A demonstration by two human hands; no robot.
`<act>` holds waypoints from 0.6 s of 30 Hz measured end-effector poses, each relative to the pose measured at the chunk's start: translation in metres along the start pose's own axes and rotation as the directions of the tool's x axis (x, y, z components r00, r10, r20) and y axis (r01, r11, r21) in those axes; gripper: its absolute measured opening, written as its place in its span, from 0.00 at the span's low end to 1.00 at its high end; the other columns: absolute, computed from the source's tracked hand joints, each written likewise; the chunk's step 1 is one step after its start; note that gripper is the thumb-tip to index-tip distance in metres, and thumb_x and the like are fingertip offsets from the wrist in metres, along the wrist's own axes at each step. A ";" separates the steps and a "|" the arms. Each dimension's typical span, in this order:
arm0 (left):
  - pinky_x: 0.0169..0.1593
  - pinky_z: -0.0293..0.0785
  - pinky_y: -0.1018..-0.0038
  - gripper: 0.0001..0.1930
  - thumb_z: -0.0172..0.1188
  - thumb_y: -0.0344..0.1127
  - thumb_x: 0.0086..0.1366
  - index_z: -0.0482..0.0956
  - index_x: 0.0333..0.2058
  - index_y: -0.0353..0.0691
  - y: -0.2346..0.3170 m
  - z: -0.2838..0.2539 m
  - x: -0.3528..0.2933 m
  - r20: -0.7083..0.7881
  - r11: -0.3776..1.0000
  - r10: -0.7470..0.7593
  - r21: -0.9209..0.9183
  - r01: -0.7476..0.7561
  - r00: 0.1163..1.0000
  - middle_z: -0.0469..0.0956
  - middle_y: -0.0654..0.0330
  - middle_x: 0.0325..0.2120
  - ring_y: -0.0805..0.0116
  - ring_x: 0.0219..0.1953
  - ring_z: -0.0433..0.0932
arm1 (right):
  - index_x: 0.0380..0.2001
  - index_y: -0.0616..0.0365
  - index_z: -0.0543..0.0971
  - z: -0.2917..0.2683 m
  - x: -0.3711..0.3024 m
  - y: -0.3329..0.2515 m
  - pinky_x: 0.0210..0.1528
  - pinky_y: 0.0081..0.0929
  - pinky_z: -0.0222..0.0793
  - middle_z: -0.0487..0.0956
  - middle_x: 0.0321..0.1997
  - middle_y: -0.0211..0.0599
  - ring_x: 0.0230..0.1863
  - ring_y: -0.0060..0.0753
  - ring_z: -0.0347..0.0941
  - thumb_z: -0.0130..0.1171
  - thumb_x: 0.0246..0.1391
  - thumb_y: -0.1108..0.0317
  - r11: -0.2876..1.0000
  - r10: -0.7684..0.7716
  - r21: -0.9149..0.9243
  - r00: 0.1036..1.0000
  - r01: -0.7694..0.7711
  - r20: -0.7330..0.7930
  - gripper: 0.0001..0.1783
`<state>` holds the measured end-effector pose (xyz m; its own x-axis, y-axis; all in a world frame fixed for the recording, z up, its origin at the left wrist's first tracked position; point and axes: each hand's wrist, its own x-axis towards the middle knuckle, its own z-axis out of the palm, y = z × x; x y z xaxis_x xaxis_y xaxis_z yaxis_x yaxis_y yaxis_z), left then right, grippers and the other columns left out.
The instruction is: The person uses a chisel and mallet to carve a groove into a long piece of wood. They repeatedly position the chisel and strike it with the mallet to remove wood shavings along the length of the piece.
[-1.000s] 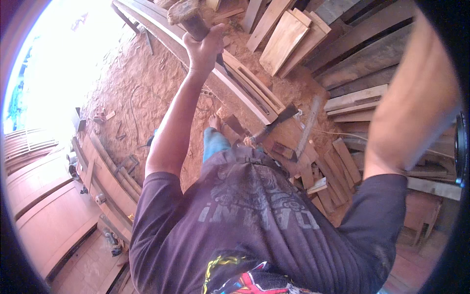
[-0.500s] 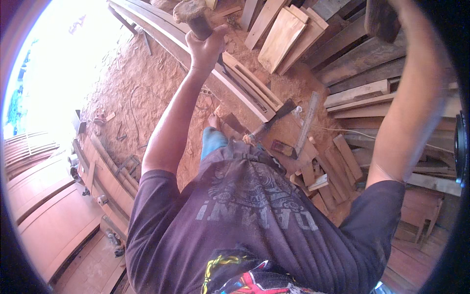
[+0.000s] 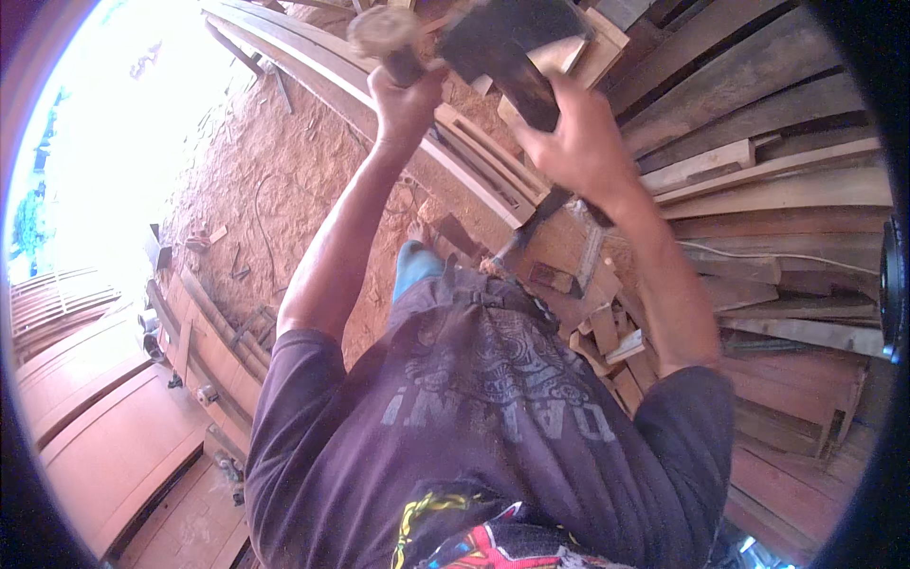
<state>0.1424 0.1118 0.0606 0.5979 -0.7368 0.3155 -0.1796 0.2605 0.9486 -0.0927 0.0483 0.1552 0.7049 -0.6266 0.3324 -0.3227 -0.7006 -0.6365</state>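
My left hand (image 3: 408, 106) is wrapped round the handle of a chisel (image 3: 403, 66), its butt end frayed and splayed. The chisel stands over a long wooden beam (image 3: 464, 178), and its blade is hidden behind my hand and wrist. In my right hand (image 3: 590, 142) is a dark wooden mallet (image 3: 512, 43), slightly blurred, with its block head just right of the chisel's butt and apart from it. Narrow slotted wood (image 3: 493, 156) lies along the beam's near end, where a dark clamp-like piece (image 3: 545, 216) crosses.
Stacked boards (image 3: 758, 209) fill the right side, and short offcuts (image 3: 607, 332) lie near my body. A metal ruler (image 3: 592, 254) rests by the beam's end. Curved wooden panels (image 3: 104, 417) and clamped boards (image 3: 204, 351) stand at left. Shavings (image 3: 284, 161) cover the ground.
My right hand has swung the mallet from the upper right, leftward and inward, near the chisel's butt. My left hand keeps its grip on the chisel, having shifted only slightly.
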 end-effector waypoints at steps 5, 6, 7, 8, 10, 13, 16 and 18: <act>0.31 0.74 0.73 0.06 0.68 0.28 0.68 0.79 0.35 0.37 0.020 0.038 -0.030 -0.101 0.969 0.247 0.037 -0.244 0.964 0.77 0.63 0.24 0.71 0.25 0.76 | 0.49 0.65 0.79 0.068 -0.108 0.057 0.38 0.39 0.76 0.84 0.34 0.44 0.32 0.41 0.82 0.72 0.55 0.65 0.787 0.491 0.403 0.870 -0.467 0.050 0.22; 0.29 0.73 0.73 0.06 0.67 0.26 0.68 0.78 0.33 0.37 0.008 0.012 -0.016 -0.074 0.994 0.114 0.002 -0.114 0.991 0.75 0.63 0.22 0.71 0.23 0.75 | 0.49 0.65 0.78 0.074 -0.120 0.052 0.28 0.32 0.71 0.81 0.29 0.38 0.24 0.30 0.77 0.72 0.57 0.67 0.678 0.589 0.456 0.797 -0.576 0.131 0.20; 0.27 0.71 0.73 0.07 0.66 0.25 0.68 0.77 0.32 0.38 -0.002 -0.009 -0.002 -0.043 0.999 -0.019 -0.029 0.018 0.999 0.74 0.63 0.21 0.71 0.21 0.74 | 0.48 0.65 0.77 0.080 -0.128 0.050 0.17 0.26 0.67 0.78 0.24 0.32 0.16 0.19 0.72 0.71 0.58 0.68 0.553 0.669 0.496 0.712 -0.669 0.214 0.19; 0.22 0.65 0.74 0.10 0.64 0.22 0.68 0.73 0.28 0.39 0.004 -0.017 0.013 0.075 0.975 -0.038 -0.218 0.054 0.996 0.71 0.63 0.16 0.73 0.15 0.68 | 0.48 0.65 0.79 0.088 -0.139 0.054 0.27 0.31 0.71 0.81 0.28 0.38 0.24 0.28 0.77 0.73 0.56 0.66 0.602 0.670 0.432 0.719 -0.672 0.185 0.21; 0.18 0.59 0.75 0.14 0.63 0.23 0.69 0.70 0.25 0.42 0.016 0.003 0.016 0.001 0.979 -0.033 -0.203 0.032 0.999 0.68 0.64 0.12 0.76 0.11 0.62 | 0.48 0.66 0.80 0.103 -0.152 0.061 0.40 0.40 0.77 0.85 0.34 0.47 0.34 0.43 0.82 0.76 0.53 0.63 0.651 0.673 0.353 0.726 -0.672 0.141 0.24; 0.21 0.66 0.69 0.13 0.65 0.24 0.67 0.71 0.26 0.41 0.004 -0.001 0.012 0.027 0.984 0.038 -0.177 -0.033 0.999 0.72 0.62 0.16 0.69 0.14 0.68 | 0.50 0.66 0.80 0.114 -0.161 0.064 0.47 0.47 0.79 0.86 0.37 0.54 0.40 0.58 0.85 0.77 0.52 0.58 0.643 0.723 0.291 0.687 -0.709 0.076 0.28; 0.32 0.73 0.63 0.06 0.66 0.29 0.65 0.76 0.33 0.39 -0.021 0.006 -0.026 0.311 0.848 0.429 0.183 -0.497 0.848 0.76 0.61 0.24 0.62 0.26 0.76 | 0.52 0.66 0.79 0.120 -0.159 0.060 0.48 0.49 0.78 0.86 0.40 0.59 0.44 0.67 0.84 0.77 0.52 0.55 0.672 0.709 0.268 0.704 -0.691 0.036 0.31; 0.42 0.76 0.60 0.10 0.66 0.34 0.64 0.81 0.41 0.37 0.012 0.038 -0.063 0.582 0.923 0.277 0.061 -0.381 0.764 0.78 0.61 0.31 0.58 0.37 0.79 | 0.54 0.65 0.78 0.124 -0.161 0.069 0.50 0.50 0.78 0.86 0.42 0.60 0.45 0.67 0.84 0.77 0.52 0.55 0.733 0.663 0.207 0.749 -0.648 -0.002 0.33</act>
<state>0.0735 0.1375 0.0528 -0.0474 -0.8543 0.5176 -0.4410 0.4828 0.7566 -0.1500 0.1431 -0.0287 0.3123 -0.9343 -0.1717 -0.5627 -0.0364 -0.8258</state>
